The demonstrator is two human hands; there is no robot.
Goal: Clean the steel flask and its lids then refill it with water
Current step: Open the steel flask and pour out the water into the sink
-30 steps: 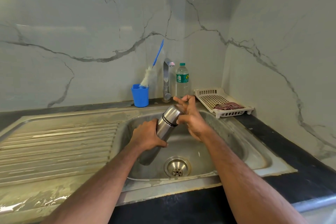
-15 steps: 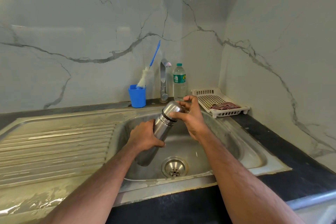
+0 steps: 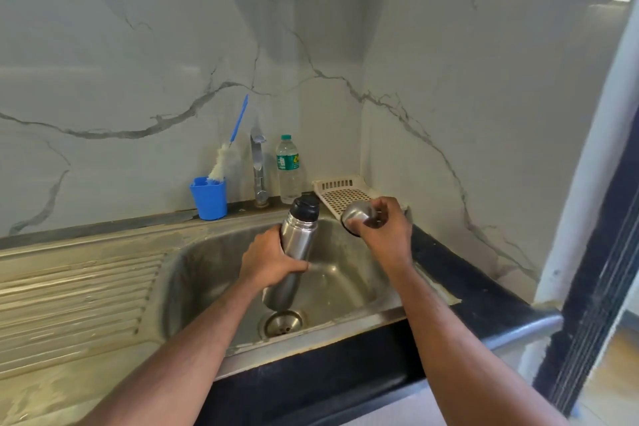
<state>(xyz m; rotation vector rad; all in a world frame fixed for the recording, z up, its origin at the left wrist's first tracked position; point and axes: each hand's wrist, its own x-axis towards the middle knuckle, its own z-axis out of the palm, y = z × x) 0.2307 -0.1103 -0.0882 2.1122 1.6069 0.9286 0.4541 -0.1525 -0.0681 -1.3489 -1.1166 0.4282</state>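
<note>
Left hand [image 3: 268, 258] grip clamped around steel flask [image 3: 294, 245], tilted over sink [image 3: 193, 273]. Right hand [image 3: 382, 230] grip clamped on steel cap [image 3: 356, 214], apart from flask, to its right.

left hand [image 3: 268, 258] grips flask [image 3: 294, 245] over sink [image 3: 193, 273] | right hand [image 3: 385, 230] holds steel lid [image 3: 356, 216]

water bottle [image 3: 288, 168] has a green label — print (too blurred) unreadable.

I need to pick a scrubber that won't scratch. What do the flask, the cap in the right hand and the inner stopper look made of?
Flask: brushed steel, soft streaked reflections. Cap: apparently the same steel, shinier on its dome. Stopper: probably plastic, matte black.
</note>
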